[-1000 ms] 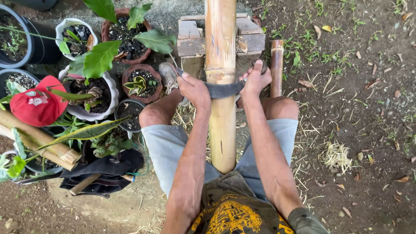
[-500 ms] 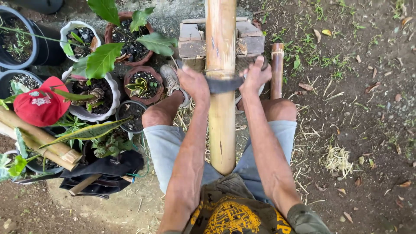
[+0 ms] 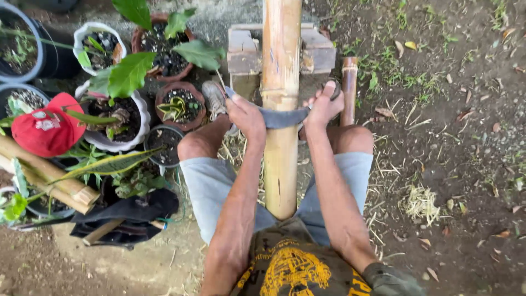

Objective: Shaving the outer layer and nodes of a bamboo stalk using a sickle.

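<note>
A thick yellow-brown bamboo pole (image 3: 281,60) runs from between my knees up past a wooden block stand (image 3: 318,50). A curved dark blade (image 3: 284,117) lies across the pole, roughly at its middle. My left hand (image 3: 245,113) grips the blade's left end. My right hand (image 3: 324,104) grips its right end, beside my right knee. Both forearms reach forward on either side of the pole. I sit with my knees apart in grey shorts.
Several potted plants (image 3: 118,118) crowd the left, with a red cap (image 3: 48,130) on one. Cut bamboo lengths (image 3: 46,178) and a black bag (image 3: 126,216) lie at lower left. A short bamboo stick (image 3: 348,87) stands right of the pole. Shavings (image 3: 421,203) litter the dirt.
Both hands have slid the blade farther away along the pole, toward the block stand. The view has shifted slightly.
</note>
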